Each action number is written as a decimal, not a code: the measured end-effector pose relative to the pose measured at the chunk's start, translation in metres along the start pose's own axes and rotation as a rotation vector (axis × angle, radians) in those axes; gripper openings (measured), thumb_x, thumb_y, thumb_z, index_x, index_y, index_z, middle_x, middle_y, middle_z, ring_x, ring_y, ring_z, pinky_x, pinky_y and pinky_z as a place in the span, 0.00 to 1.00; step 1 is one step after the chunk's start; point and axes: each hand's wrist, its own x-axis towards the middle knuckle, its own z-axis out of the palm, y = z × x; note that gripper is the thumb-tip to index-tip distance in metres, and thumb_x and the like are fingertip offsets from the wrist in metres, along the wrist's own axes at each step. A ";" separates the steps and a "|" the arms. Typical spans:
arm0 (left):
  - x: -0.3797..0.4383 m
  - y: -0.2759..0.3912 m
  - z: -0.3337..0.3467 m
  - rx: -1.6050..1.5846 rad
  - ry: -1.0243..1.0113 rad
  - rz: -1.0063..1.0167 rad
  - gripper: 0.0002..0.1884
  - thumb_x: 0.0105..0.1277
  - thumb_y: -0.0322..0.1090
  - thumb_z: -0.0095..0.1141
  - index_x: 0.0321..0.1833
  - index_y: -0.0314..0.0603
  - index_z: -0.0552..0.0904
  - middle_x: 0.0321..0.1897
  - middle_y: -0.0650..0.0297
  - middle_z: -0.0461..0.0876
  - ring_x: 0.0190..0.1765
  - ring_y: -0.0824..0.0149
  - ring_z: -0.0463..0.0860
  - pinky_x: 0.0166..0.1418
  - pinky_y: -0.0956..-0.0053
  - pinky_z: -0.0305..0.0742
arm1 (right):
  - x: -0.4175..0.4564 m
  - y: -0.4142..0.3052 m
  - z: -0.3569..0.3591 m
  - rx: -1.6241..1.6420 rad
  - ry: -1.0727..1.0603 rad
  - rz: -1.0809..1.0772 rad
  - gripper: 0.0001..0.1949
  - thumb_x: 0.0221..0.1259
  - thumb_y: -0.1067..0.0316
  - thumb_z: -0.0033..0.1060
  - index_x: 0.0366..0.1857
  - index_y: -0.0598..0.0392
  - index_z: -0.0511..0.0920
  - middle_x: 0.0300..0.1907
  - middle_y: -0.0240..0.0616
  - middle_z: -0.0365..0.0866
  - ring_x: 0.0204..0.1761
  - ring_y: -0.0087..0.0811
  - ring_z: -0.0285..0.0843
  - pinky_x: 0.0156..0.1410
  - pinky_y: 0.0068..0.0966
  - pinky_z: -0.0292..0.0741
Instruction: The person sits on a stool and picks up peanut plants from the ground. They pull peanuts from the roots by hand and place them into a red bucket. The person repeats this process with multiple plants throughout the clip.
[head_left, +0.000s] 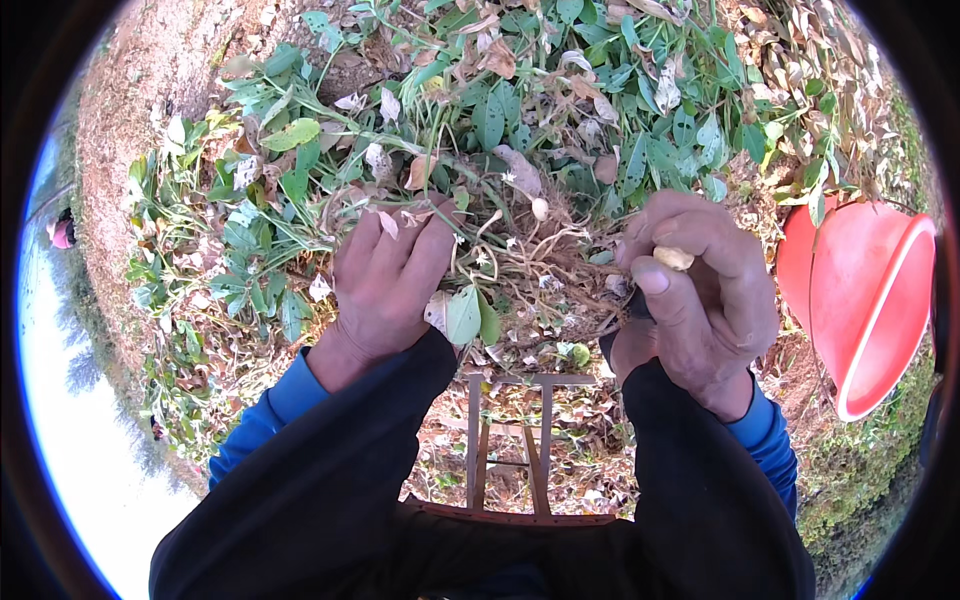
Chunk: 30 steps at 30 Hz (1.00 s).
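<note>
My left hand (394, 274) reaches palm down into a peanut plant (457, 161), fingers curled around its stems, the fingertips hidden in leaves. Between the thumb and fingers of my right hand (709, 292) is a small tan peanut pod (673, 259). Pale roots (551, 244) spread between my hands, with a round whitish pod (540, 209) among them. Several more uprooted plants (645, 105), some leaves green and some dry, lie in a heap beyond my hands.
On the right stands a red plastic bucket (840, 270), its mouth angled towards the lower right in the view. A metal stool frame (510, 442) shows below, between my legs. Dry leaf litter and reddish soil cover the ground. Far left, a person (64, 231) appears small.
</note>
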 end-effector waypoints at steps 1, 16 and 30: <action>0.002 -0.001 0.001 -0.009 0.024 -0.009 0.22 0.53 0.27 0.60 0.54 0.32 0.84 0.42 0.58 0.86 0.37 0.56 0.80 0.36 0.64 0.74 | 0.000 0.000 -0.003 0.061 0.053 0.054 0.12 0.66 0.76 0.68 0.50 0.65 0.77 0.41 0.45 0.84 0.36 0.28 0.81 0.41 0.22 0.79; -0.026 -0.035 -0.017 0.153 0.221 -0.266 0.32 0.76 0.58 0.48 0.66 0.33 0.80 0.61 0.46 0.82 0.60 0.49 0.83 0.62 0.56 0.78 | -0.035 -0.107 -0.284 0.655 0.727 0.141 0.12 0.81 0.65 0.42 0.42 0.67 0.69 0.36 0.39 0.68 0.33 0.32 0.61 0.43 0.30 0.68; -0.005 -0.130 -0.223 0.660 0.688 -0.437 0.14 0.68 0.18 0.61 0.57 0.23 0.82 0.51 0.51 0.87 0.53 0.64 0.86 0.57 0.72 0.83 | -0.031 -0.090 -0.206 -0.315 0.889 0.319 0.18 0.82 0.67 0.43 0.65 0.66 0.72 0.56 0.45 0.84 0.40 0.27 0.87 0.40 0.19 0.82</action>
